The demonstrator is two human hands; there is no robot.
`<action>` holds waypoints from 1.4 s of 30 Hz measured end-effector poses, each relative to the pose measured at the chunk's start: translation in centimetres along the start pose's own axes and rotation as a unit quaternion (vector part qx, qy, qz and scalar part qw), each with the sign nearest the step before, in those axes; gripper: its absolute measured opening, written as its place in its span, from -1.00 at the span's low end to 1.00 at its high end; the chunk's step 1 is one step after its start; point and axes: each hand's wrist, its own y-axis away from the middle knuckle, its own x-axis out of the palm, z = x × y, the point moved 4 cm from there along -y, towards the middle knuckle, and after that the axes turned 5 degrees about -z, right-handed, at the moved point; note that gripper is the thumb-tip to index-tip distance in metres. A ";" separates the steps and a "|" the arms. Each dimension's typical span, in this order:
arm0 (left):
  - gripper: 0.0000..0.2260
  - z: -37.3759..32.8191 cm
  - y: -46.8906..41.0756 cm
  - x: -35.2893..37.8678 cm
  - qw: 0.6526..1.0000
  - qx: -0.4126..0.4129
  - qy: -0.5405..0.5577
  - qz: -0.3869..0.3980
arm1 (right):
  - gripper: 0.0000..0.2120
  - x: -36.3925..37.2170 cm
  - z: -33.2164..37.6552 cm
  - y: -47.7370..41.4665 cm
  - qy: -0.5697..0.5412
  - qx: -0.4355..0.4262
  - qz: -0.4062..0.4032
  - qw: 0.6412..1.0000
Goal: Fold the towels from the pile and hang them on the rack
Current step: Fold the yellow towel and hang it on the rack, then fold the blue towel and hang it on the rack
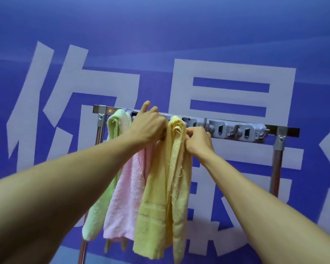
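Slippage: right grip pinches yellow towel; left grip curls, hold unclear; tugging may unseat pink towel beneath.

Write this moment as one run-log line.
phase: hanging; left hand: on rack, grip unclear; right hand: pinches yellow towel; green towel, pink towel: hung

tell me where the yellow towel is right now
In the head view the yellow towel hangs at the grey hook rail just right of the pink towel; the right hand pinches its top edge, the left hand is at its upper left.
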 end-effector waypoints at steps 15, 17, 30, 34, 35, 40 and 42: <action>-0.77 -7.4 14.5 -6.9 0.867 -0.153 0.467 0.076 | -0.74 -8.2 -1.7 12.3 0.082 0.004 0.200 0.976; -0.77 -9.4 16.5 -6.5 0.836 -0.181 0.501 0.131 | -0.75 -9.3 -2.3 15.0 0.099 -0.017 0.231 0.968; -0.89 -20.9 33.5 1.3 0.794 -0.150 0.493 0.322 | -0.78 -5.0 -16.9 31.5 0.158 0.067 0.431 0.886; -0.89 -25.2 39.1 6.4 0.727 -0.128 0.511 0.440 | -0.78 -0.5 -24.1 36.1 0.141 0.146 0.469 0.860; -0.88 -26.3 40.6 7.7 0.711 -0.125 0.515 0.462 | -0.79 0.6 -25.6 37.4 0.139 0.165 0.479 0.851; -0.89 -30.3 48.3 13.2 0.630 -0.137 0.521 0.559 | -0.82 6.1 -33.1 44.3 0.133 0.255 0.514 0.808; -0.85 -31.4 51.3 15.3 0.596 -0.157 0.516 0.595 | -0.82 8.1 -35.3 47.0 0.126 0.286 0.517 0.797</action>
